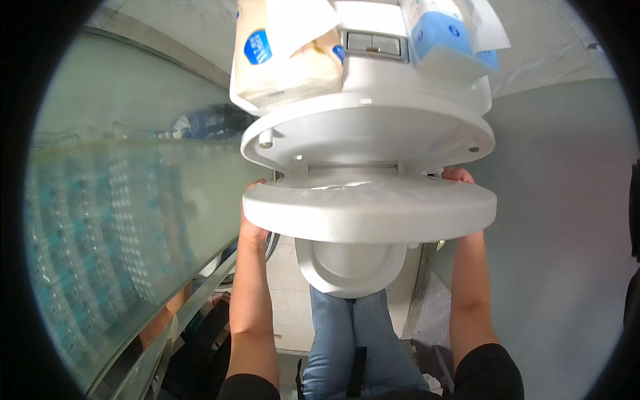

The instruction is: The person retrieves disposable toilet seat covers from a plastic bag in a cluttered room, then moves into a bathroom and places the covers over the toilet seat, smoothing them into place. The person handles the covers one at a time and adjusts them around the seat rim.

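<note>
Toilet seat between both hands

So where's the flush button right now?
Top centre of the head view, the flush button sits on the cistern, between two tissue packs.

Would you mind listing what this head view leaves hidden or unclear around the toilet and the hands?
- Left hand: fingers hidden behind the toilet seat.
- Right hand: mostly hidden behind the seat's rim.
- Tissue packs on the tank: tops cut off by the upper edge.
- Toilet bowl: inside covered by the seat.
</note>
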Demonstrator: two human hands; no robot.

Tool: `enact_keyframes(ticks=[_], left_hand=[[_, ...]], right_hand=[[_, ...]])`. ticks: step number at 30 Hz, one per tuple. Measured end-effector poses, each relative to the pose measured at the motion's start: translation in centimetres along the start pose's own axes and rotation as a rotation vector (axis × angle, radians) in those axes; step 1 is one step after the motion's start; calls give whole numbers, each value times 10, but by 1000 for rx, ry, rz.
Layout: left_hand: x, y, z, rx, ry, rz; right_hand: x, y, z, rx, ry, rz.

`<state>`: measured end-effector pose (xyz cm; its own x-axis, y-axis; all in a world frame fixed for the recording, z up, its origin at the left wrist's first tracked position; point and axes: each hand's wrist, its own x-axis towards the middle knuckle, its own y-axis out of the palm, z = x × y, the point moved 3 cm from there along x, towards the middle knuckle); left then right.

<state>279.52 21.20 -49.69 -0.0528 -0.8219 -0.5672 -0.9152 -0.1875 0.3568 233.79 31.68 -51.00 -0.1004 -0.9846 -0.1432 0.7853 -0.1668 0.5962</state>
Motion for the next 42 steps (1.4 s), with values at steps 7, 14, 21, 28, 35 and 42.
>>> enact_keyframes(ticks=[7,14,21,28,35,42], left_hand=[[13,-47,28,216,208,133],[7,-61,58,266,239,166],[-9,2,24,234,439,-98],[2,22,10,91,435,-102],[14,10,14,193,509,-34],[19,-1,27,196,508,86]], right_hand=[[-8,2,3,-157,-12,-67],[-36,-34,-39,373,-2,-520],[-50,-12,-39,-146,108,-445],[-66,12,-91,146,325,-158],[-48,10,-87,365,224,12],[-10,5,-89,76,81,-360]])
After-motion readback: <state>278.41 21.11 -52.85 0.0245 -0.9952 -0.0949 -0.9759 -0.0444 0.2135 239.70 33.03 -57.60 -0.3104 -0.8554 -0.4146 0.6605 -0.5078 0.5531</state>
